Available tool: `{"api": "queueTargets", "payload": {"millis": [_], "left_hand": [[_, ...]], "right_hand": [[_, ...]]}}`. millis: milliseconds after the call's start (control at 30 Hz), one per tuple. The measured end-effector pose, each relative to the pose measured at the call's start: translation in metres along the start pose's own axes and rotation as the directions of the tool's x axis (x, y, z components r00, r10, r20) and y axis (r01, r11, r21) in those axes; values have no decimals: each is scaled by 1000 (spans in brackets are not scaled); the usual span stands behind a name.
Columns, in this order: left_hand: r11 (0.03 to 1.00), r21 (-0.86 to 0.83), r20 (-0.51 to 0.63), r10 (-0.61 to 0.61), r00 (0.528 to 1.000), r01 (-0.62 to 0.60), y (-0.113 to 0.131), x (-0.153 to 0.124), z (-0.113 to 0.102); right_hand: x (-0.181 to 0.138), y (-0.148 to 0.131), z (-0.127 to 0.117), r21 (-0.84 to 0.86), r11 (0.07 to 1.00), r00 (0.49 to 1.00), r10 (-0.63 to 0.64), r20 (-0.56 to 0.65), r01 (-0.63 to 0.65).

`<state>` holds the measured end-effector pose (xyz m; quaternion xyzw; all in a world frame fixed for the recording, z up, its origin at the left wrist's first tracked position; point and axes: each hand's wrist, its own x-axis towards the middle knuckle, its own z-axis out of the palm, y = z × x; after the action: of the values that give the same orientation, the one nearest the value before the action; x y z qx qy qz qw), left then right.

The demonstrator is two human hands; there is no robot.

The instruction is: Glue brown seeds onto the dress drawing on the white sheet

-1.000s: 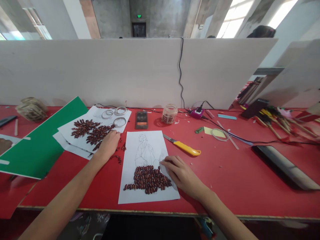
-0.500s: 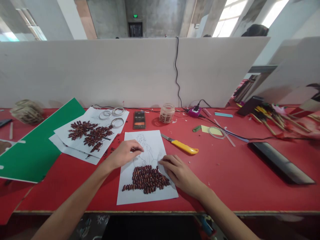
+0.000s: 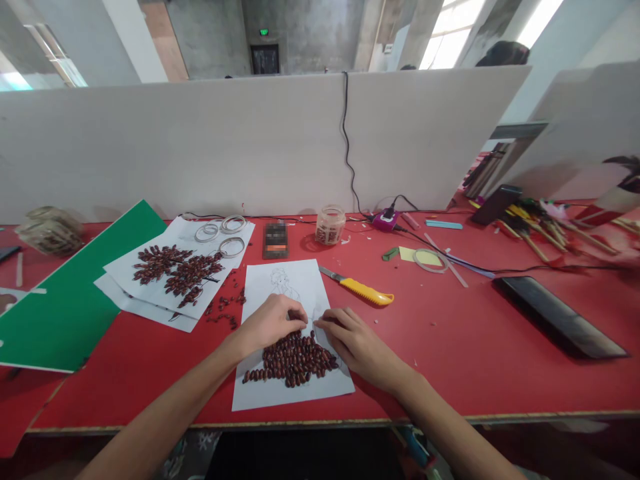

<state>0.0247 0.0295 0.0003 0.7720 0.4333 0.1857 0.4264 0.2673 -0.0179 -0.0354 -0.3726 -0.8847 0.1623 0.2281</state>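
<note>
A white sheet with a line drawing of a figure (image 3: 280, 277) lies in front of me, its lower part covered by rows of glossy dark-brown seeds (image 3: 297, 360). Over the sheet, just above the top row, my left hand (image 3: 277, 320) is closed in a pinch; whatever its fingertips hold is too small to make out. My right hand (image 3: 357, 347) rests at the sheet's right edge, fingers bent and pressed together beside the seeds. Its fingertips are close to those of my left hand, and I cannot see what they hold. Loose seeds (image 3: 227, 305) are scattered left of the sheet.
A yellow utility knife (image 3: 367, 291) lies right of the sheet, with a glass jar (image 3: 330, 225) and a phone (image 3: 276, 240) behind. Seed-covered papers (image 3: 125, 267) and rings of tape (image 3: 233, 247) are at left, over a green board (image 3: 55, 313). A black tablet-like slab (image 3: 560, 317) lies right.
My left hand has moved right and slightly down across the drawing, up to my right hand's fingertips. The right hand has stayed nearly in place. The view has shifted slightly.
</note>
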Motion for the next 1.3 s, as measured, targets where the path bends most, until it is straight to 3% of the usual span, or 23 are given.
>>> {"api": "queueTargets", "payload": {"millis": [167, 333, 433, 800, 1100, 1300], "left_hand": [[996, 91, 94, 8, 996, -17, 5, 6, -2], [980, 196, 72, 26, 997, -40, 9, 7, -3], [951, 302, 58, 50, 997, -65, 8, 6, -2], [840, 496, 196, 136, 971, -218, 17, 4, 0], [912, 359, 156, 151, 976, -198, 12, 4, 11], [969, 194, 120, 132, 984, -154, 15, 2, 3]], "right_hand": [[0, 0, 0, -5, 1000, 1000, 0, -11, 0], [0, 0, 1, -3, 1000, 1000, 1, -4, -1], [-1, 0, 1, 0, 1000, 1000, -2, -5, 2], [-1, 0, 1, -15, 1000, 1000, -5, -7, 5], [-2, 3, 4, -12, 1000, 999, -23, -31, 22], [-2, 2, 3, -8, 1000, 1000, -14, -10, 14]]}}
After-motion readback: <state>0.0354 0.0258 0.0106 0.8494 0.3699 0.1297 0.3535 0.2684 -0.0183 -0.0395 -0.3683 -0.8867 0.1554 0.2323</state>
